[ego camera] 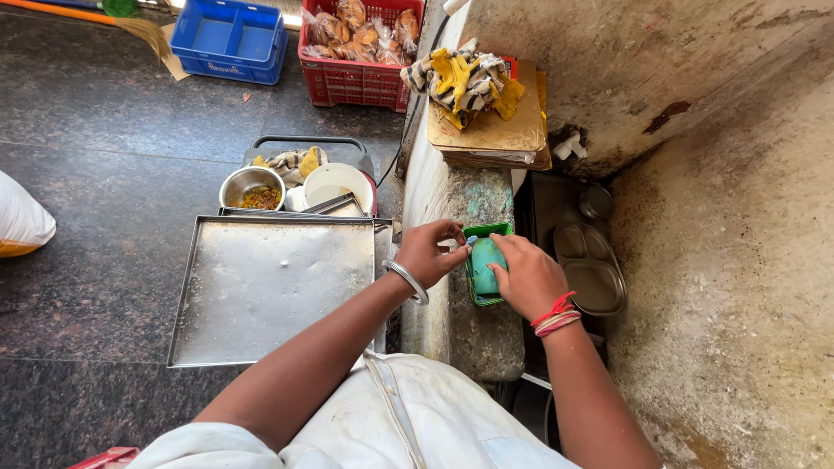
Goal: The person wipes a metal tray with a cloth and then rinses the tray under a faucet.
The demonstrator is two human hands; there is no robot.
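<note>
Gripping the near edge of a small green tray (474,295) on the stone ledge (469,330), the left hand (427,252) pinches its rim. Right hand (528,276) lies curled over the teal cloth (483,260) inside the tray, fingers pressing down. Big steel tray (269,287) sits just left of the ledge.

pretty bright daylight from the upper right, wall (695,78) nearly washed out. soft glare on the steel tray (261,287), wide-angle bending at edges, focus sharp.
</note>
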